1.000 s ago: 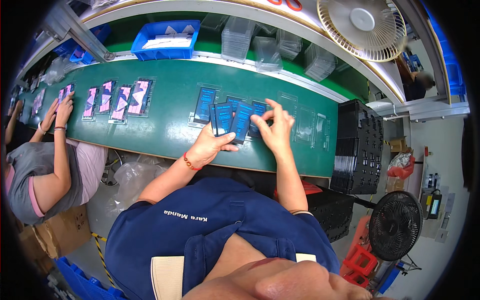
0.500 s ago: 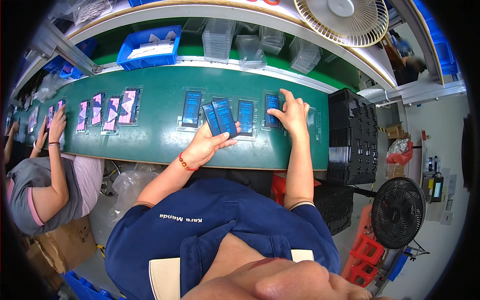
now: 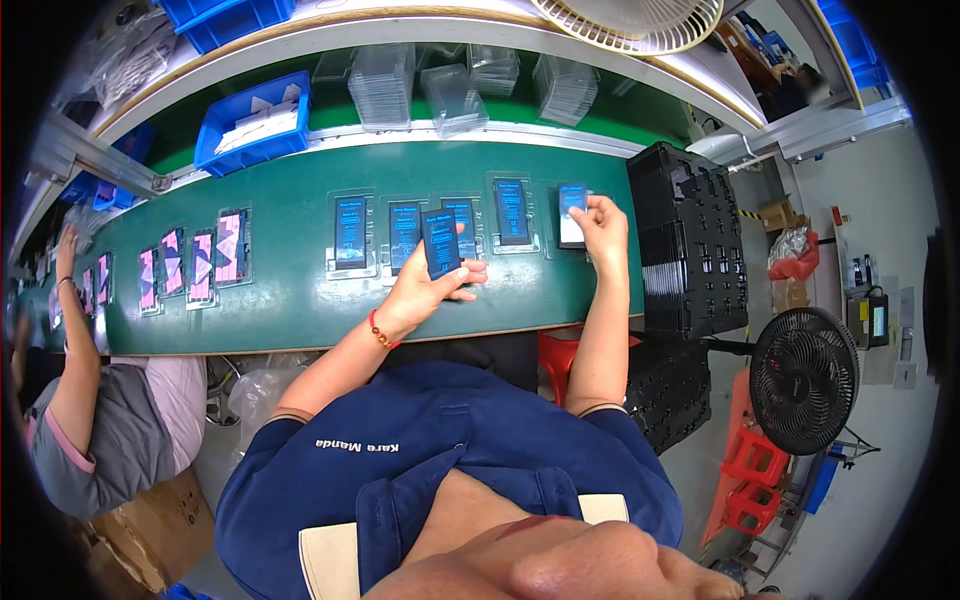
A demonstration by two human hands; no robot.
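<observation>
My left hand (image 3: 418,296) is closed on a flat black battery (image 3: 440,245) with blue print, held above the green table. At the far right of the row, my right hand (image 3: 607,236) pinches another battery (image 3: 572,222), whose face catches the light, over a clear plastic tray. Lined up to the left are more black batteries in clear trays: one at the left end (image 3: 350,232), one beside my left hand (image 3: 404,228), one partly hidden behind the held battery (image 3: 460,218), and one nearer my right hand (image 3: 512,212).
Pink-patterned pieces (image 3: 202,262) in clear trays lie farther left, near a co-worker's arm (image 3: 78,350). Behind stand a blue bin (image 3: 252,125) with white slips and stacked clear trays (image 3: 382,88). Black trays (image 3: 690,245) are piled at the right, near a black fan (image 3: 803,380).
My left hand held two batteries and now holds one. My right hand has moved from a battery lying in its tray to the rightmost tray, with a battery in its fingers. The view has shifted.
</observation>
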